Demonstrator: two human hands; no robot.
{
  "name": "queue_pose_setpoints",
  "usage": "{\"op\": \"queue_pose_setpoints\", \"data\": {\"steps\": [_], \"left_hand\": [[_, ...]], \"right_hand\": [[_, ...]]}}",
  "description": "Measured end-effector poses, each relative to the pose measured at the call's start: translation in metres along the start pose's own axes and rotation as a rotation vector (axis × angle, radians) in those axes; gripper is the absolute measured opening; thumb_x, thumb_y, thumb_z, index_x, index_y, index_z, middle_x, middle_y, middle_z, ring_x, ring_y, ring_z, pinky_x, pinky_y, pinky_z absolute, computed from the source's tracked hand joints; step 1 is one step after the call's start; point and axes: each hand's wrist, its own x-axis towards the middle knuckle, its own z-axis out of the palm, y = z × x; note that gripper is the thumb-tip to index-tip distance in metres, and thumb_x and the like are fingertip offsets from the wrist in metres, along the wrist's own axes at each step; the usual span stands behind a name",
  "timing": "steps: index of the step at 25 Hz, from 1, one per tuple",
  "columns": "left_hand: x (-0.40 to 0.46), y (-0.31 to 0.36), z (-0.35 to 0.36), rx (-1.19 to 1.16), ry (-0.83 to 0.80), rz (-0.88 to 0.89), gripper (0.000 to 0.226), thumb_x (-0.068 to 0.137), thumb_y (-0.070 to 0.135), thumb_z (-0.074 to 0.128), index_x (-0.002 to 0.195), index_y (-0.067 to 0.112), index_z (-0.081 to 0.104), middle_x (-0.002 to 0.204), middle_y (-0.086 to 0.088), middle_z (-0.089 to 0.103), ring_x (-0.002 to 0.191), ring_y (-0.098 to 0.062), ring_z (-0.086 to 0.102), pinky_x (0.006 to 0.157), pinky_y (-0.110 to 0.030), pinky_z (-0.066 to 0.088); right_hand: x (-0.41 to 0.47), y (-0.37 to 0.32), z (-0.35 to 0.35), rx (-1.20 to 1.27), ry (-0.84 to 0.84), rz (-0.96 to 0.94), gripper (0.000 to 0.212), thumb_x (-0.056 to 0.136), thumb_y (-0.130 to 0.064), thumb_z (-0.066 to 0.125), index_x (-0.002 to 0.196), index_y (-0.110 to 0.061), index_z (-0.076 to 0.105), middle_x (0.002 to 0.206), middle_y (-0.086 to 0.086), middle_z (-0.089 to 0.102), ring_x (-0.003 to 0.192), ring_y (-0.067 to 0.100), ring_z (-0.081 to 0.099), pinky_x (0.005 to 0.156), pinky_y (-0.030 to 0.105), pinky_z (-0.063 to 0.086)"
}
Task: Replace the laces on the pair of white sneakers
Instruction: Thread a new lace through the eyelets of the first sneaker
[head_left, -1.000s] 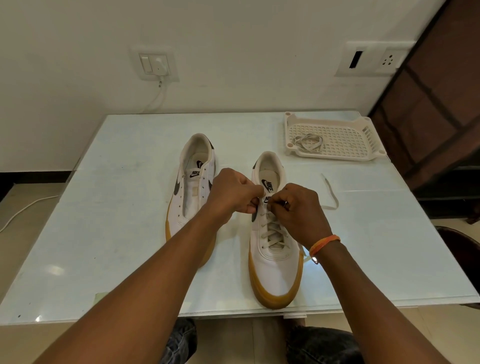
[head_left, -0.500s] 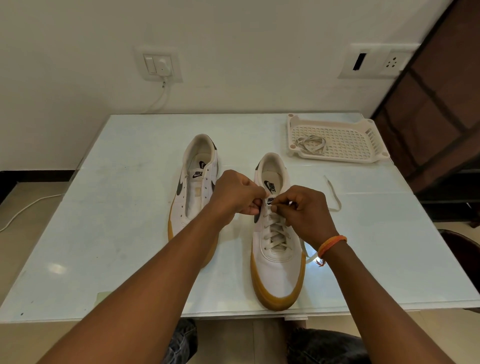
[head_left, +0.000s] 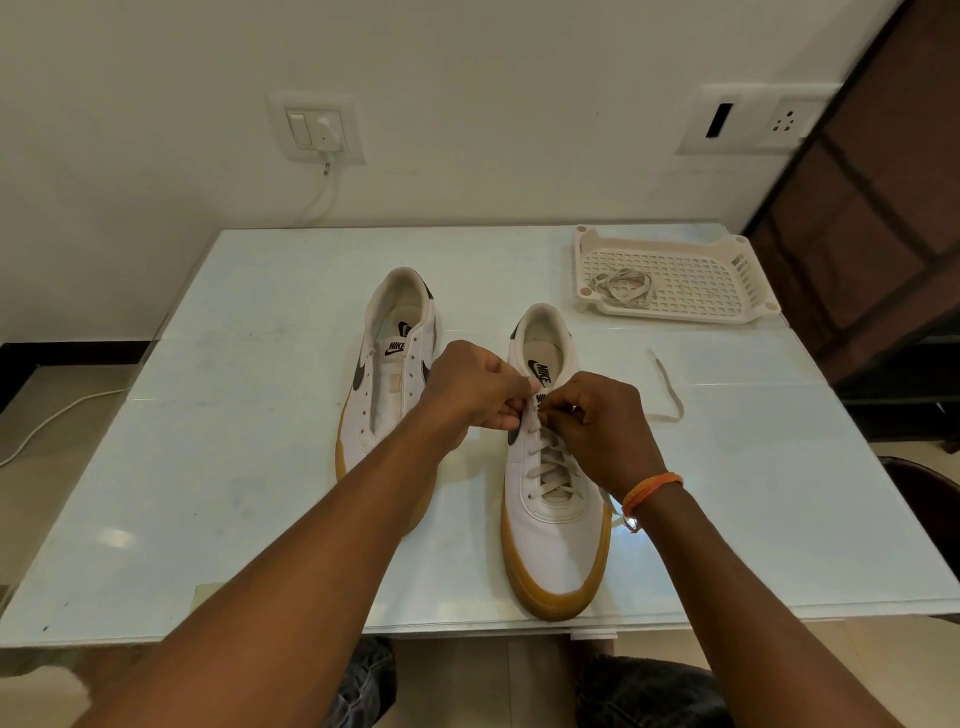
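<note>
Two white sneakers with gum soles stand on the pale table (head_left: 223, 467), toes toward me. The left sneaker (head_left: 387, 395) has bare eyelets and no lace. The right sneaker (head_left: 553, 530) carries a cream lace (head_left: 550, 467) crossed over its lower eyelets. My left hand (head_left: 475, 384) pinches the shoe's upper left edge near the top eyelets. My right hand (head_left: 602, 421) pinches the lace at the tongue, and a loose lace end (head_left: 667, 387) trails right across the table.
A cream perforated tray (head_left: 691, 280) sits at the back right of the table with a bundled lace (head_left: 623, 286) in it. Wall sockets and a hanging cable are behind. A dark wooden door stands at the right. My knees show below the table's front edge.
Both hands stay at the top of the right sneaker with small finger movements on the lace. The camera has tilted slightly.
</note>
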Motion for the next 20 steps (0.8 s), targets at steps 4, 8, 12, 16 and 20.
{"op": "queue_pose_setpoints", "data": {"steps": [4, 8, 12, 16, 20], "left_hand": [[-0.002, 0.001, -0.009, -0.03, -0.076, -0.071, 0.006, 0.084, -0.007, 0.068, 0.089, -0.004, 0.069, 0.087, -0.02, 0.071, 0.08, -0.029, 0.072, 0.075, -0.037, 0.061], [-0.008, 0.0, -0.007, 0.05, -0.054, -0.143, 0.005, 0.083, -0.007, 0.07, 0.086, -0.004, 0.07, 0.092, -0.022, 0.071, 0.084, -0.032, 0.072, 0.077, -0.039, 0.061], [-0.005, -0.004, -0.001, 0.021, -0.037, -0.132, 0.005, 0.081, -0.008, 0.071, 0.083, -0.004, 0.071, 0.093, -0.024, 0.071, 0.085, -0.035, 0.072, 0.083, -0.043, 0.059], [-0.001, -0.005, -0.002, 0.091, -0.065, -0.086, 0.008, 0.079, -0.001, 0.076, 0.086, -0.004, 0.072, 0.09, -0.022, 0.073, 0.081, -0.032, 0.073, 0.082, -0.042, 0.06], [0.001, -0.003, -0.003, 0.253, -0.061, -0.026, 0.013, 0.081, 0.004, 0.076, 0.089, -0.005, 0.072, 0.085, -0.016, 0.074, 0.075, -0.026, 0.074, 0.08, -0.039, 0.061]], "right_hand": [[0.0, 0.002, 0.0, 0.082, -0.011, 0.076, 0.004, 0.08, -0.01, 0.077, 0.082, -0.013, 0.077, 0.077, -0.003, 0.066, 0.063, -0.003, 0.052, 0.063, 0.005, 0.038], [-0.002, -0.003, 0.005, 0.031, 0.011, 0.071, 0.005, 0.081, -0.012, 0.075, 0.086, -0.014, 0.077, 0.083, 0.003, 0.066, 0.073, 0.014, 0.058, 0.07, 0.027, 0.048], [0.001, -0.001, 0.005, 0.07, -0.005, 0.086, 0.005, 0.081, -0.006, 0.074, 0.083, -0.01, 0.075, 0.083, 0.002, 0.061, 0.077, 0.017, 0.057, 0.07, 0.026, 0.045], [0.002, -0.002, 0.003, 0.064, -0.047, 0.099, 0.006, 0.083, -0.006, 0.073, 0.088, -0.009, 0.074, 0.088, 0.004, 0.062, 0.08, 0.016, 0.056, 0.072, 0.016, 0.04], [0.004, -0.002, -0.007, 0.042, -0.079, 0.066, 0.009, 0.081, -0.013, 0.077, 0.089, -0.016, 0.075, 0.087, -0.001, 0.06, 0.069, 0.009, 0.054, 0.066, 0.015, 0.041]]}}
